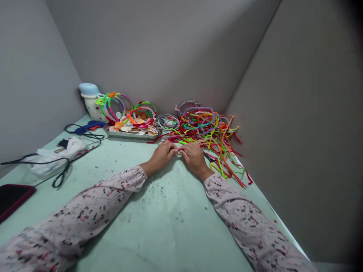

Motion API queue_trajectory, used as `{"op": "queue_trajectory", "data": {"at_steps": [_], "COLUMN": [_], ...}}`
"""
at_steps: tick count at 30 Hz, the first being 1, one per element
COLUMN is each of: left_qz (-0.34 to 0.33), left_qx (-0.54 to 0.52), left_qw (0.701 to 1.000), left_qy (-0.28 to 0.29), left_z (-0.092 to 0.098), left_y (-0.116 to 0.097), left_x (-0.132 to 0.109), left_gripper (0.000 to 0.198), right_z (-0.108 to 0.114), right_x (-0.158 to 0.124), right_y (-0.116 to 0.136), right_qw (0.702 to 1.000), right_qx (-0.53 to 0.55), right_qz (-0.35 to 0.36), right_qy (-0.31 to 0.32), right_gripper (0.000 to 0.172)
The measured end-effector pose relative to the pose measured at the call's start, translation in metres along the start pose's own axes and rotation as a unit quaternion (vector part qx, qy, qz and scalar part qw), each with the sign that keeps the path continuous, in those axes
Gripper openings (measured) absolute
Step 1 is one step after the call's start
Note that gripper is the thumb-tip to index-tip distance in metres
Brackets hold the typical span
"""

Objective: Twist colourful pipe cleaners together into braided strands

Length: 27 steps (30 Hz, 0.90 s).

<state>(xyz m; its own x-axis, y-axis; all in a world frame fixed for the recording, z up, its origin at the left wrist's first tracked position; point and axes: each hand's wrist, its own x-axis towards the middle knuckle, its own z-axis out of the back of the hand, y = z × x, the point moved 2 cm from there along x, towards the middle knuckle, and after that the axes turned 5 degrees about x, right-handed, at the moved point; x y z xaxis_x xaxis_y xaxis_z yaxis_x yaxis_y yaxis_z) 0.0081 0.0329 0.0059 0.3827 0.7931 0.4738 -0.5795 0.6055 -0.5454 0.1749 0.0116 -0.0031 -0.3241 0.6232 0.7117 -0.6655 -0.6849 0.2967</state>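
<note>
Where the left hand (161,154) and right hand (195,158) meet fingertip to fingertip on the counter (170,219), both pinch a short pink pipe cleaner (180,151), long axis 9 to 3 o'clock, equally near each. Fingers hide most of it. The pipe cleaner pile (210,126) lies at 1 o'clock; the shell tray (127,135) at 10 o'clock.

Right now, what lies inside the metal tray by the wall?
Pale and orange shell-like pieces fill the tray, with colourful wrapped headbands leaning over them. The tray's floor is covered, so anything beneath cannot be seen.
</note>
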Motion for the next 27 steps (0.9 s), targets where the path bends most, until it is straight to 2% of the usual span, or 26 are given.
{"op": "queue_trajectory", "data": {"at_steps": [9,21,27], "left_qz": [0.003,0.031,0.040], "left_qx": [0.010,-0.020,-0.004], "left_qw": [1.000,0.999,0.999], "left_qy": [-0.018,0.037,0.031], "left_z": [0.0029,0.0014,-0.0009], "left_y": [-0.0040,-0.0006,0.0011], "left_x": [0.0000,0.0001,0.0010], "left_gripper": [0.020,0.025,0.031], "right_z": [0.0012,0.0009,0.0010], "right_x": [0.0015,0.0004,0.0004], "right_y": [0.0018,0.0029,0.0037], "right_qw": [1.000,1.000,1.000], "right_qx": [-0.004,-0.002,-0.006], "right_qz": [-0.002,0.009,0.017], "right_qy": [0.008,0.015,0.018], "right_gripper": [0.019,0.015,0.016]}}
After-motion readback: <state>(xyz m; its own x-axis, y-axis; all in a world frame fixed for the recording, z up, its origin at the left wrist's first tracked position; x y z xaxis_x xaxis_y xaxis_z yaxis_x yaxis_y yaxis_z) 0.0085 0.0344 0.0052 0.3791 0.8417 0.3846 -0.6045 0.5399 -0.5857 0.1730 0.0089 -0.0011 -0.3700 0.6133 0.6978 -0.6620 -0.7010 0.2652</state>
